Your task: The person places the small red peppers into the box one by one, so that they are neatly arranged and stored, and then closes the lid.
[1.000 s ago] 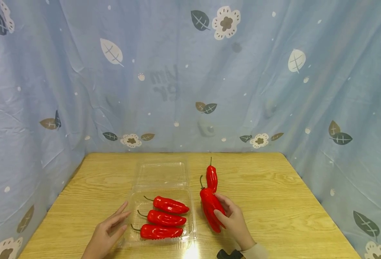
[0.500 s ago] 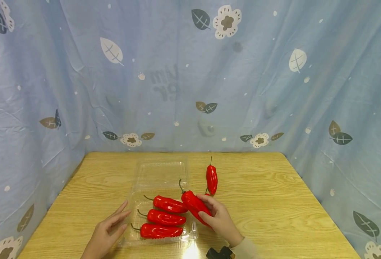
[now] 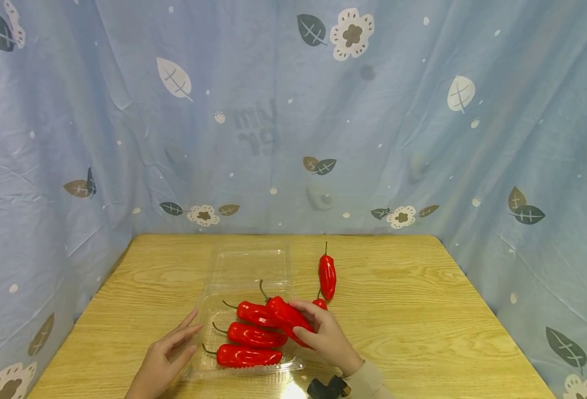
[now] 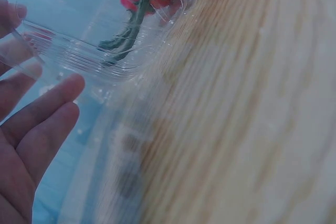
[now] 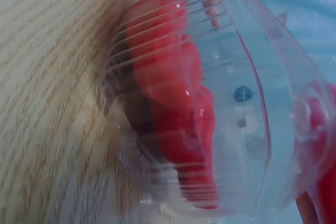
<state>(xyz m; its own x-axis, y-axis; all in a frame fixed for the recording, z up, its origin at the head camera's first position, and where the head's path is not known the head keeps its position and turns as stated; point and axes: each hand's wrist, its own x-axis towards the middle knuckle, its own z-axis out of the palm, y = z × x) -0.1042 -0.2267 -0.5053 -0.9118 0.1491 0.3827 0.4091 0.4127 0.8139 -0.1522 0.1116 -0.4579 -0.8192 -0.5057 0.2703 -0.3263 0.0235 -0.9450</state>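
A clear plastic clamshell box (image 3: 209, 302) lies open on the wooden table (image 3: 423, 332), with three red chili peppers (image 3: 253, 336) inside. My right hand (image 3: 323, 335) grips a fourth red pepper (image 3: 284, 316) and holds it over the box's right side. My left hand (image 3: 166, 357) rests flat with straight fingers against the box's left wall; its fingertips (image 4: 68, 85) touch the clear plastic (image 4: 105, 61). The right wrist view shows red peppers (image 5: 178, 93) through the ribbed box wall (image 5: 247, 145). Two more red peppers lie on the table: one (image 3: 327, 275) upright behind the hand, another (image 3: 319, 303) mostly hidden by it.
The box's lid (image 3: 250, 267) lies flat behind its tray. A blue patterned cloth (image 3: 293, 111) hangs round the table on three sides. Bare wood spreads to the right of the peppers and to the left of the box.
My right hand lifted the pepper from the table's middle and carried it left, over the box. A small pepper it hid before now shows. The left hand has stayed put.
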